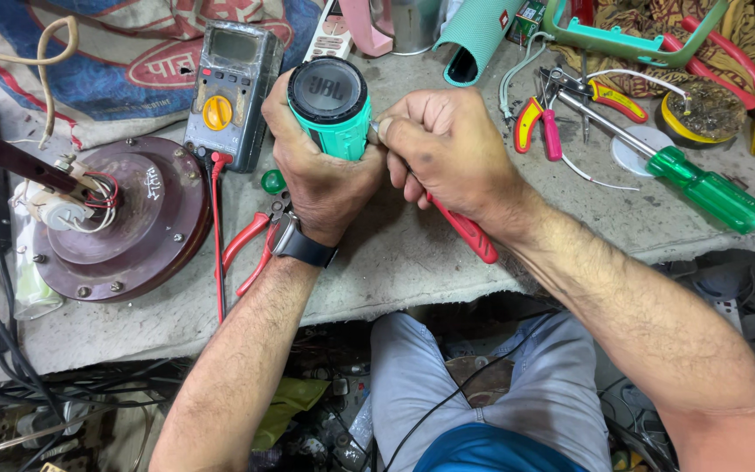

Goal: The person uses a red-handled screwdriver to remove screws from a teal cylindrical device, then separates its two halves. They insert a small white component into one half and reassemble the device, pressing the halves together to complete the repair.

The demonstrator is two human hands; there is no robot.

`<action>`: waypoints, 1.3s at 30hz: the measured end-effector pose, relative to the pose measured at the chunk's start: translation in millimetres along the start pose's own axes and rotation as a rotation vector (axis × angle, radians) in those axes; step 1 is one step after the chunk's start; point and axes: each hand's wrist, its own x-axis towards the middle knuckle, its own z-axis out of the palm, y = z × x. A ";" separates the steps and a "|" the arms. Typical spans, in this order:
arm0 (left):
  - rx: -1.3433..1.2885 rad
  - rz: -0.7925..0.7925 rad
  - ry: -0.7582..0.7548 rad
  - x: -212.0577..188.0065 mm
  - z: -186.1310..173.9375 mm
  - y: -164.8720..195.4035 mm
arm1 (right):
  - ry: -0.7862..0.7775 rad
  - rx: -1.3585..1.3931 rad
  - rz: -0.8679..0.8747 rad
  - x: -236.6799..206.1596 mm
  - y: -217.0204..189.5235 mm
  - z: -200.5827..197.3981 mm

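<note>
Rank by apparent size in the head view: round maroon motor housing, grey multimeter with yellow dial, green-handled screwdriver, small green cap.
1. Round maroon motor housing, clearly the largest.
2. Grey multimeter with yellow dial and green-handled screwdriver: the meter covers more area, the screwdriver looks longer; not ranked apart.
3. Small green cap, the smallest, beside the left hand.

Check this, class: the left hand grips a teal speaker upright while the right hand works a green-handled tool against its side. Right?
Not quite. In the head view, the tool in the right hand has a red handle. The left hand does grip the teal speaker upright.
</note>
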 end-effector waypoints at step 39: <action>-0.361 -0.134 -0.153 17.6 -20.8 -29.5 | 0.042 -0.499 -0.351 -10.9 3.4 2.9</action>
